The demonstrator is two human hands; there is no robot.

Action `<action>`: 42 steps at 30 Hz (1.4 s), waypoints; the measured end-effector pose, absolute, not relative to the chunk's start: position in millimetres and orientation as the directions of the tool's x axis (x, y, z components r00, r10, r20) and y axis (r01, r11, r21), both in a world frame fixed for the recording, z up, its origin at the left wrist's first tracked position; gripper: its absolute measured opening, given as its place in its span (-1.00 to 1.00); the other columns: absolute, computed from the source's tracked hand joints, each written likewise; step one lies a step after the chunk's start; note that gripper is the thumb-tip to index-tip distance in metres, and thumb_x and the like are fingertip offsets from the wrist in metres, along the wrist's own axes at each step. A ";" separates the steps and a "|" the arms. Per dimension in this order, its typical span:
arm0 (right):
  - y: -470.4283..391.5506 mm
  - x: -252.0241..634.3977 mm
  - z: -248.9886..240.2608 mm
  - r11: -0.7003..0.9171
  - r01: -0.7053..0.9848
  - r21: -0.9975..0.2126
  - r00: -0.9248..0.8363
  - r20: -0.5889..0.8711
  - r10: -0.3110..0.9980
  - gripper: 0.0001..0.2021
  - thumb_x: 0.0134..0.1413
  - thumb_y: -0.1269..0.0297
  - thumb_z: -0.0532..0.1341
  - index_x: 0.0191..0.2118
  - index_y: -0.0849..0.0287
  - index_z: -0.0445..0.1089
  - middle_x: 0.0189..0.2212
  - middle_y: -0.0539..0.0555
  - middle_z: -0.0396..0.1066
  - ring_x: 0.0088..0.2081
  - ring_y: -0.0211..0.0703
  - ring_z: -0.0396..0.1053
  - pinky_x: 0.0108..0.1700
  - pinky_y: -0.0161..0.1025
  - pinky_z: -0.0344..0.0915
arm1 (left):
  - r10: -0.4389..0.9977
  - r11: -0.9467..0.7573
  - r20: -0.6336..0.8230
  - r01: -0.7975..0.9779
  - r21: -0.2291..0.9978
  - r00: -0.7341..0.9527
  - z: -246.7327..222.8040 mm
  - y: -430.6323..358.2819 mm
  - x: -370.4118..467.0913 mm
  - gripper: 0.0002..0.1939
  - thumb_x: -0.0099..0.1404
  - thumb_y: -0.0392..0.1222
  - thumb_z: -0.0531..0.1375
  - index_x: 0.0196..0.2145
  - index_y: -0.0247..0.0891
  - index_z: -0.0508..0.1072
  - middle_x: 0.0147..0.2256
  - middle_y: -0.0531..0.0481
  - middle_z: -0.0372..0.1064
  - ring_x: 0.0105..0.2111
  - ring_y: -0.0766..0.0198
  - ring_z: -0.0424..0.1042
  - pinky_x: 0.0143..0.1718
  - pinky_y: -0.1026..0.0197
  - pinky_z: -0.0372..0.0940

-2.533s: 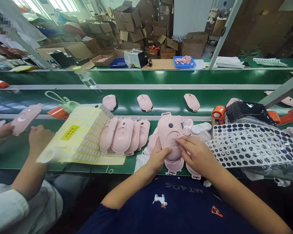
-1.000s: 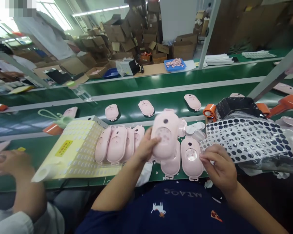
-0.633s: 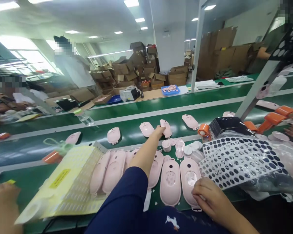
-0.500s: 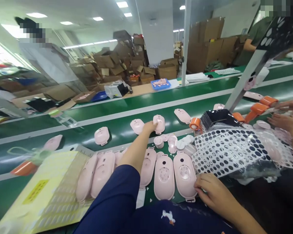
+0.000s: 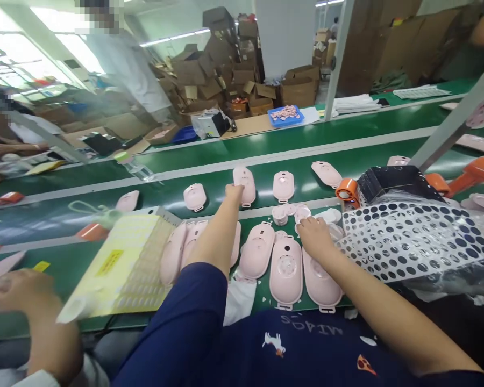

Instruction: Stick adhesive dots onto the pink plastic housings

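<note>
On the green conveyor, my left hand [image 5: 234, 192] grips the lower left edge of a pink oval plastic shell [image 5: 246, 185], which looks slightly tilted. Just right of it lies another pink shell [image 5: 283, 186]. My right hand [image 5: 317, 236] reaches over the near shells, its curled fingers at a small group of round pink discs [image 5: 302, 213]; whether a disc is between them is hidden. Beneath that wrist is a pink shell [image 5: 322, 287], partly covered. Beside it, a larger pink shell [image 5: 286, 285] has a patterned round window and a dark spot.
A yellow sheet-covered box [image 5: 121, 263] stands at left, near a co-worker's blurred hand [image 5: 20, 293]. To the right are an orange handheld fan [image 5: 347, 191], a black box [image 5: 391, 180] and a white sheet with black dots [image 5: 411, 242]. A slanted metal post [image 5: 452, 118] rises at right.
My left hand has gone from one pink shell to its left-hand neighbour and holds it. My right hand has moved from a near shell's lower edge up to the discs. The view has shifted.
</note>
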State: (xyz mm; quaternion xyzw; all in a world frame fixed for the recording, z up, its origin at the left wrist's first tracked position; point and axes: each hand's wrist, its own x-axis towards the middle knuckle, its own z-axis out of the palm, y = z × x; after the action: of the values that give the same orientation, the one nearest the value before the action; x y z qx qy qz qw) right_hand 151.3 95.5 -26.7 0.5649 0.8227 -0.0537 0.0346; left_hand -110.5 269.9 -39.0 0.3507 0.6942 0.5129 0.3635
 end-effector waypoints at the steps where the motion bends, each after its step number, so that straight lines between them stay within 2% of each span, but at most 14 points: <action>1: 103.9 147.4 -28.9 0.362 0.932 -0.034 -0.363 -0.130 0.923 -0.61 0.29 0.54 -0.02 -0.03 0.23 0.54 0.01 0.32 0.51 0.12 0.13 0.34 0.19 0.06 0.05 | 0.861 0.204 -0.145 0.068 0.977 -0.488 -31.9 262.0 -112.7 -0.62 0.41 -0.07 0.25 0.10 -0.29 0.42 0.07 -0.17 0.40 -0.01 0.07 0.47 -0.01 -0.09 0.44; 6: 129.2 139.7 -38.0 0.374 0.927 0.025 -0.363 -0.187 0.913 -0.62 0.23 0.54 0.02 -0.02 0.21 0.52 0.03 0.32 0.47 0.08 0.13 0.35 0.14 0.05 0.01 | 0.909 0.031 -0.099 -0.171 0.985 -0.406 -6.5 184.8 -123.5 -0.65 0.17 -0.25 0.29 -0.07 -0.31 0.46 -0.07 -0.16 0.52 -0.02 0.04 0.50 0.03 -0.01 0.40; 10: 138.2 139.2 -35.4 0.372 0.927 0.039 -0.355 -0.225 0.907 -0.57 0.20 0.55 0.03 0.08 0.21 0.47 0.07 0.36 0.43 0.11 0.15 0.33 0.08 0.02 0.02 | 0.938 -0.047 -0.061 -0.298 0.953 -0.342 -3.8 105.2 -118.8 -0.49 -0.06 -0.17 0.35 -0.10 -0.26 0.46 -0.13 -0.13 0.56 0.00 -0.02 0.49 0.08 -0.04 0.36; 15: 138.5 143.0 -23.9 0.348 0.937 0.003 -0.335 -0.269 0.903 -0.69 0.24 0.42 0.09 -0.05 0.21 0.54 0.01 0.35 0.49 0.08 0.17 0.37 0.09 0.04 0.02 | 0.955 -0.034 -0.105 -0.456 0.889 -0.276 -6.8 51.3 -103.5 -0.42 -0.07 -0.16 0.41 -0.03 -0.17 0.46 -0.12 -0.05 0.55 -0.01 0.05 0.48 0.10 0.00 0.33; 17: 136.0 145.9 -19.5 0.316 0.948 -0.035 -0.313 -0.280 0.908 -0.62 0.24 0.46 0.07 0.06 0.18 0.50 -0.03 0.32 0.53 0.03 0.14 0.43 0.08 0.05 0.05 | 0.959 -0.013 -0.127 -0.489 0.872 -0.252 -8.0 43.7 -99.3 -0.40 -0.04 -0.17 0.42 0.00 -0.15 0.46 -0.09 -0.05 0.55 0.01 0.07 0.48 0.11 0.02 0.32; 19: 132.8 150.3 -14.9 0.276 0.957 -0.088 -0.290 -0.282 0.915 -0.47 0.21 0.53 0.05 0.27 0.12 0.34 -0.05 0.27 0.56 0.00 0.12 0.47 0.07 0.04 0.09 | 0.963 -0.001 -0.133 -0.494 0.869 -0.236 -9.1 40.2 -96.7 -0.38 -0.03 -0.18 0.42 0.03 -0.15 0.45 -0.07 -0.07 0.55 0.04 0.06 0.46 0.12 0.03 0.31; 21: 128.7 157.0 -8.9 0.233 0.960 -0.154 -0.268 -0.270 0.925 -0.37 0.19 0.55 0.07 0.36 0.10 0.21 -0.03 0.27 0.56 0.00 0.11 0.49 0.07 0.02 0.13 | 0.965 0.008 -0.135 -0.493 0.870 -0.223 -10.4 38.4 -94.4 -0.35 -0.04 -0.19 0.43 0.06 -0.14 0.44 -0.04 -0.08 0.55 0.06 0.05 0.46 0.13 0.03 0.32; 22: 125.9 161.1 -5.3 0.210 0.959 -0.193 -0.256 -0.263 0.930 -0.40 0.19 0.53 0.09 0.34 0.12 0.24 -0.01 0.28 0.56 0.00 0.12 0.49 0.06 0.01 0.16 | 0.966 0.011 -0.136 -0.492 0.870 -0.219 -11.3 37.7 -93.0 -0.33 -0.04 -0.19 0.43 0.07 -0.13 0.44 -0.02 -0.08 0.54 0.06 0.04 0.46 0.13 0.02 0.32; 25: 112.4 173.3 6.7 0.157 0.932 -0.327 -0.244 -0.243 0.939 -0.65 0.22 0.40 0.12 0.08 0.18 0.46 -0.05 0.26 0.56 -0.07 0.05 0.50 -0.07 -0.11 0.29 | 0.964 0.024 -0.152 -0.498 0.867 -0.220 -15.0 34.6 -84.8 -0.32 -0.04 -0.18 0.44 0.08 -0.10 0.42 -0.01 -0.07 0.54 0.09 0.04 0.45 0.15 0.00 0.32; 27: 98.2 176.9 12.8 0.141 0.860 -0.491 -0.276 -0.214 0.937 -0.75 0.25 0.28 0.12 -0.05 0.17 0.48 -0.15 0.18 0.58 -0.18 -0.07 0.50 -0.17 -0.18 0.34 | 0.963 0.054 -0.178 -0.505 0.862 -0.201 -18.2 31.1 -74.2 -0.31 -0.04 -0.16 0.44 0.08 -0.09 0.40 0.00 -0.06 0.53 0.11 0.04 0.44 0.16 0.01 0.32; 30: 72.9 170.5 14.3 0.099 0.474 -0.875 -0.330 -0.073 0.941 -0.77 0.22 0.09 0.17 -0.19 0.14 0.42 -0.30 0.08 0.53 -0.29 -0.12 0.48 -0.21 -0.17 0.39 | 0.971 0.127 -0.214 -0.536 0.835 -0.103 -22.5 24.2 -51.4 -0.27 -0.03 -0.14 0.44 0.11 -0.09 0.36 0.05 -0.08 0.50 0.13 0.00 0.43 0.18 -0.03 0.30; 32: 57.2 160.4 11.0 0.132 0.234 -0.963 -0.256 0.070 0.964 -0.77 0.14 0.04 0.23 -0.31 0.11 0.39 -0.28 0.08 0.49 -0.23 -0.09 0.46 -0.14 -0.11 0.39 | 0.980 0.144 -0.197 -0.560 0.816 -0.035 -24.6 19.1 -34.7 -0.24 -0.03 -0.12 0.44 0.14 -0.08 0.33 0.09 -0.10 0.48 0.14 -0.03 0.42 0.19 -0.06 0.29; 36: 35.8 141.2 3.1 0.258 0.374 -0.891 -0.021 0.270 0.963 -0.82 0.08 0.14 0.26 -0.44 0.10 0.38 -0.09 0.14 0.36 0.05 0.02 0.35 0.13 0.01 0.28 | 0.993 0.073 -0.114 -0.563 0.823 -0.039 -27.3 9.8 -10.3 -0.19 -0.01 -0.05 0.46 0.17 -0.05 0.28 0.09 -0.10 0.46 0.12 -0.01 0.44 0.20 -0.05 0.28; 42: 19.4 135.2 7.0 0.326 0.547 -0.771 -0.017 0.379 0.925 -0.84 0.08 0.21 0.23 -0.46 0.09 0.29 -0.04 0.19 0.26 0.19 0.16 0.21 0.21 0.15 0.17 | 0.986 -0.019 -0.062 -0.469 0.883 -0.155 -33.5 8.0 -2.5 -0.10 -0.04 0.07 0.50 0.19 -0.13 0.26 -0.09 -0.10 0.50 -0.08 0.03 0.51 0.06 -0.05 0.37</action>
State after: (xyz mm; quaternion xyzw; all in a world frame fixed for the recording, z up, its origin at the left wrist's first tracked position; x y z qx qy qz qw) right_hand 135.2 19.4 7.0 0.5404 0.6809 -0.2120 -0.4466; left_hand -2.5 8.0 -33.5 0.3154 0.4094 0.6401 0.5684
